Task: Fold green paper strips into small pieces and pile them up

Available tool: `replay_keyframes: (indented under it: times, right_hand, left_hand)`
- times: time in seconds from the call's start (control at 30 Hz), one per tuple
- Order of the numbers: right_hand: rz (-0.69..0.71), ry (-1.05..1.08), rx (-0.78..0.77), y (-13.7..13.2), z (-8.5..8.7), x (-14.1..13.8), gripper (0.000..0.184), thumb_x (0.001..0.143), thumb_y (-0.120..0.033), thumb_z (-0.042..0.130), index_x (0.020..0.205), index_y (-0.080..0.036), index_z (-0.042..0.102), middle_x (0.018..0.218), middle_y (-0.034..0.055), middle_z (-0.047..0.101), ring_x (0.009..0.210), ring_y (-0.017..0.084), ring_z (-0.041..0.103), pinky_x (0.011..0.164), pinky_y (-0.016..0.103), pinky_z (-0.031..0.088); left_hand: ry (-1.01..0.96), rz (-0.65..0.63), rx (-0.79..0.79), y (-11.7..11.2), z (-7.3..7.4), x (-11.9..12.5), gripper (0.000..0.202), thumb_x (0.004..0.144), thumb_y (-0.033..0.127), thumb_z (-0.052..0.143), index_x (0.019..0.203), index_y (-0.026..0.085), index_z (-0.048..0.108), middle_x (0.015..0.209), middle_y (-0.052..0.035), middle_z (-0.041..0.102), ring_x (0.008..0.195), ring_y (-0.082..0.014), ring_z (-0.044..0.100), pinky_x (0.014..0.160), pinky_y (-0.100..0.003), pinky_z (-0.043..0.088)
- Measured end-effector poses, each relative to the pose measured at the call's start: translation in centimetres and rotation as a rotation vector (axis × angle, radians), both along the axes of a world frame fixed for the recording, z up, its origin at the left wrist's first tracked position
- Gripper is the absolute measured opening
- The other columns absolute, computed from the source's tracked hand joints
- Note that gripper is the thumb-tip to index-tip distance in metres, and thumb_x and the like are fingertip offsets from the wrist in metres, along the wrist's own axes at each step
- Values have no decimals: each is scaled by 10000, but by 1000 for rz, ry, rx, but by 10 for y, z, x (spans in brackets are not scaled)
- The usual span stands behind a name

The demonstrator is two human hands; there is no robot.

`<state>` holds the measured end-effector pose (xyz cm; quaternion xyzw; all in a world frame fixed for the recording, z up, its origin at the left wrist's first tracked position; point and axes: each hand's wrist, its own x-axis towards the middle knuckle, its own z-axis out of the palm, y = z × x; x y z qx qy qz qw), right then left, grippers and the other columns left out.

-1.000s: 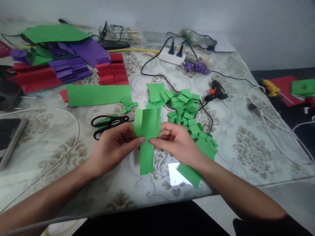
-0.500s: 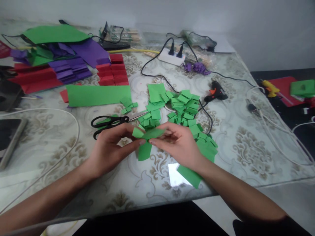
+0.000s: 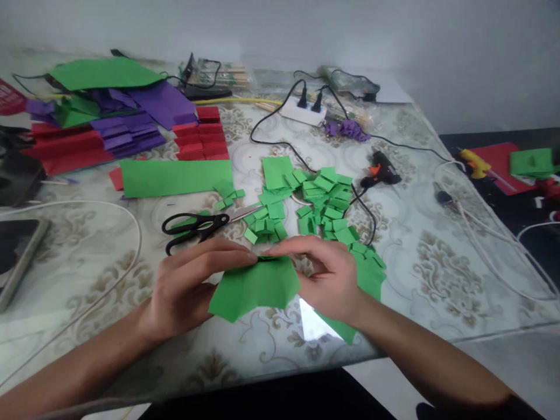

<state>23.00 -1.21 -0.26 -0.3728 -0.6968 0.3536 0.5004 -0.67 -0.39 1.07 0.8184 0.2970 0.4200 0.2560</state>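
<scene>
The green paper (image 3: pixel 258 291) was held above the surface (image 3: pixel 245 353), near the middle of its near edge. Both hands were touching it, so neither was nearer: the left hand (image 3: pixel 188 286) gripped the left part of its upper edge, the right hand (image 3: pixel 328 274) the right part. The fingers of each were closed to a pinch on the paper, fingertips near one another along the top; the thumbs were largely hidden, and their exact placing could not be told. From the fingers, the sheet extended toward the near edge of the surface, its visible part longer from left to right.

The sheet was thin and matte, with shallow creases and an angular lower margin. Small folded green pieces (image 3: pixel 324 182) lay in a loose heap beyond the hands, toward the far edge. Left of the heap lay scissors (image 3: pixel 221 220) with black looped handles and metal blades pointing right. A flat green strip (image 3: pixel 177 178) lay beyond the scissors. A black glue gun (image 3: pixel 387 169) with an orange trigger rested toward the right edge. The surface had a glossy, pale, floral-patterned covering.
</scene>
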Motion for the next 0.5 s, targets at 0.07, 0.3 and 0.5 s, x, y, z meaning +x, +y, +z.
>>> replay_keyframes:
  times: [0.07, 0.3, 0.5]
  right_hand:
    - [9, 20, 103, 1, 0, -1, 203, 885, -108, 756, 1056, -215, 782, 974, 55, 844, 808, 190, 807, 716, 285, 653]
    - [39, 57, 138, 0, 0, -3, 177, 861, -68, 765, 995, -181, 748, 942, 108, 842, 823, 207, 817, 747, 301, 672]
    - [65, 80, 133, -1, -4, -2, 238, 803, -13, 772, 947, -196, 722, 973, 100, 839, 865, 219, 824, 788, 309, 686]
  left_hand:
    - [33, -33, 60, 0, 1, -1, 249, 1028, 301, 648, 1262, 239, 708, 1048, -96, 818, 902, -230, 808, 729, -307, 672]
    - [-10, -7, 83, -2, -8, -1, 340, 919, 110, 742, 1248, 187, 703, 1000, -96, 819, 894, -226, 813, 744, -281, 678]
    - [-24, -29, 56, -3, -6, -2, 181, 1006, 171, 654, 1182, 207, 675, 1028, -109, 804, 891, -212, 804, 722, -279, 673]
